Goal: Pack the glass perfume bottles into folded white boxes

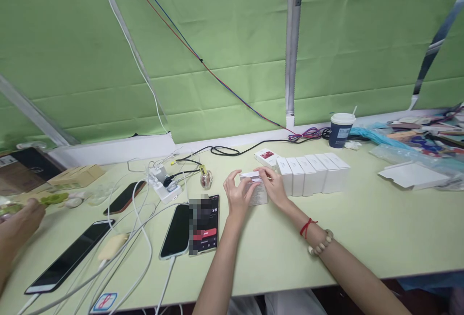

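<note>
Both my hands are on a small white box (258, 194) that stands on the pale green table. My left hand (236, 193) grips its left side, thumb and fingers near the top. At the top edge, my right hand (272, 184) pinches the flap area; its wrist wears a red string and a beaded bracelet. Small print covers the side facing me. A row of several similar white boxes (308, 175) stands upright just right of my right hand. Behind my hands lies another white box (266, 157) with a red picture. What is inside the held box is hidden.
Several phones, one a lit phone (205, 225), lie left of my arms among white cables and a power strip (163, 184). A lidded cup (340, 130) stands at the back right. Plastic and cards (413, 175) pile up far right. Another person's hand (21, 223) is at far left.
</note>
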`<state>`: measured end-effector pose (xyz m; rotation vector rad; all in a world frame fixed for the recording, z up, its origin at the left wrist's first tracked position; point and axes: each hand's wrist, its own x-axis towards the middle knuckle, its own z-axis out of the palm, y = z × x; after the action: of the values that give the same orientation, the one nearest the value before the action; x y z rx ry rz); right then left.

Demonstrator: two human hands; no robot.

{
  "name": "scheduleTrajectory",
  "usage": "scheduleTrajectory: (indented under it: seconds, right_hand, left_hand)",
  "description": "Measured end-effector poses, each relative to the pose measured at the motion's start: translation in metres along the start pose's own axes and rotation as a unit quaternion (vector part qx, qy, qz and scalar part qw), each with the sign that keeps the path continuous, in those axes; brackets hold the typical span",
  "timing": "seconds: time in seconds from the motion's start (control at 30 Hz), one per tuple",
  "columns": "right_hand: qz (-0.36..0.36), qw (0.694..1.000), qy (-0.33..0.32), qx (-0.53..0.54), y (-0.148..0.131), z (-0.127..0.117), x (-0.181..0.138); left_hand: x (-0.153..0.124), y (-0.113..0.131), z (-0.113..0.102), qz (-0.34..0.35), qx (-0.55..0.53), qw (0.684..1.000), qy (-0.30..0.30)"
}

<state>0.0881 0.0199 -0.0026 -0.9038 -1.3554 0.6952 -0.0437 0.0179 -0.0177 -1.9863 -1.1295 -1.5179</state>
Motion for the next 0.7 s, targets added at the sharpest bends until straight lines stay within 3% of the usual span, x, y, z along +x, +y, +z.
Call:
scheduleTrajectory:
  seconds: [0.2,0.33,0.57,0.7]
  right_hand:
    - [0.003,1.0,0.005,-0.002,0.003,0.0,-0.001]
    - [0.0,1.0,0.01,-0.006,0.002,0.0,-0.001]
    - [-0.029,0.999,0.011,-0.042,0.005,-0.001,0.0]
    - [-0.059,0.996,-0.006,-0.073,0.011,-0.004,0.0]
  left_hand:
    - [-0.001,-0.001,0.003,-0.063,-0.019,0.996,-0.063]
    - [0.0,0.0,0.003,-0.06,-0.047,0.992,-0.101]
    - [0.002,0.002,-0.003,-0.038,-0.037,0.996,-0.076]
    - [0.0,0.002,-0.001,-0.054,-0.046,0.993,-0.091]
